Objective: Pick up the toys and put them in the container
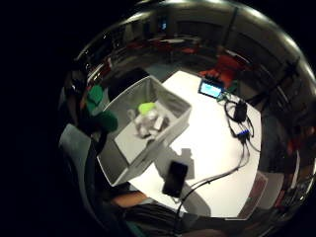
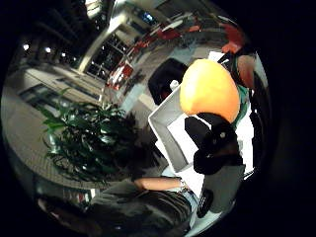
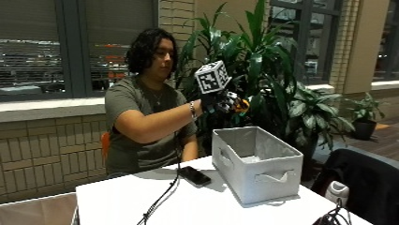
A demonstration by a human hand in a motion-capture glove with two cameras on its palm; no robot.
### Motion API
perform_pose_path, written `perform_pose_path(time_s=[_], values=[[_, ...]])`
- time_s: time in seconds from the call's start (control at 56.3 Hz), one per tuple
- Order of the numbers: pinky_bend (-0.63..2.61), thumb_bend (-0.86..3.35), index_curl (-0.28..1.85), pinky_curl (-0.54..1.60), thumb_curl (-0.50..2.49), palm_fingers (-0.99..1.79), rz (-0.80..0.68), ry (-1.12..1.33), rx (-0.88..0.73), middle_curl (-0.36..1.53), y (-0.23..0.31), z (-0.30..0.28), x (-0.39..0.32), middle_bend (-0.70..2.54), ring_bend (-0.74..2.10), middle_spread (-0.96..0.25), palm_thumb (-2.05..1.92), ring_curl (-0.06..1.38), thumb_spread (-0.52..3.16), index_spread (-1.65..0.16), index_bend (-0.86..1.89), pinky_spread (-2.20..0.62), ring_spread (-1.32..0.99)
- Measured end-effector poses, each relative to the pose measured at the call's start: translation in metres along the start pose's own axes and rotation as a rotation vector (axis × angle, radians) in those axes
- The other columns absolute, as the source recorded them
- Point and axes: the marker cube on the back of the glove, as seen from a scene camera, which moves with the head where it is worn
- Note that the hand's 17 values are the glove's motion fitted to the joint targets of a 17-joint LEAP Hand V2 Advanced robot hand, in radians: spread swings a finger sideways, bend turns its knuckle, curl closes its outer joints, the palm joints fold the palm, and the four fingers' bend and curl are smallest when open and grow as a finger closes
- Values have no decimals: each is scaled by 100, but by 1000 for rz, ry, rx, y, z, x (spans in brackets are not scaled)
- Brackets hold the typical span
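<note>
Orange toy hiding gloved grip.

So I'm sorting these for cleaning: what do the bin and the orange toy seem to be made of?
The bin looks like grey fabric over stiff panels: matte, faintly creased walls and a sewn-looking strap handle on its end. The orange toy, which the right hand holds above the bin, looks smooth and rounded with a soft sheen, likely plastic or rubber, though plush can't be ruled out.

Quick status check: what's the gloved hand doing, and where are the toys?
Right hand gripping orange toy, raised above grey container. Green and pale toys already inside. Nothing blocking the drop; phone lies beside the container.
</note>
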Motion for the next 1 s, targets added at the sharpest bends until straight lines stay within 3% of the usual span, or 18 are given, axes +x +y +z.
perform_pose_path(time_s=[0.107,0.196,0.302,0.409,0.551,0.747,0.995], values=[[169,2,46,96,24,54,-1,134,-91,136,-4,21,-1,163,179,-53,31,106,140,-31,54,-54,-67],[171,-3,47,96,23,35,-37,142,-67,133,8,23,6,146,176,-53,23,106,130,-30,49,-53,-65],[155,-6,48,84,22,34,-257,110,-61,119,41,8,43,112,157,-49,12,94,122,-34,58,-47,-56],[139,-4,51,71,22,9,-76,-64,-102,104,87,-9,64,81,132,-42,3,81,120,-35,57,-41,-46],[119,-2,51,57,23,-7,-16,99,-107,90,161,-24,122,60,100,-32,-1,67,120,-37,63,-27,-38],[105,-3,50,47,24,-2,79,132,-149,77,244,-29,171,47,78,-24,-2,56,120,-38,61,-16,-32],[97,-3,48,41,24,5,160,146,-151,68,296,-33,196,41,65,-19,-2,49,121,-38,56,-10,-28]])
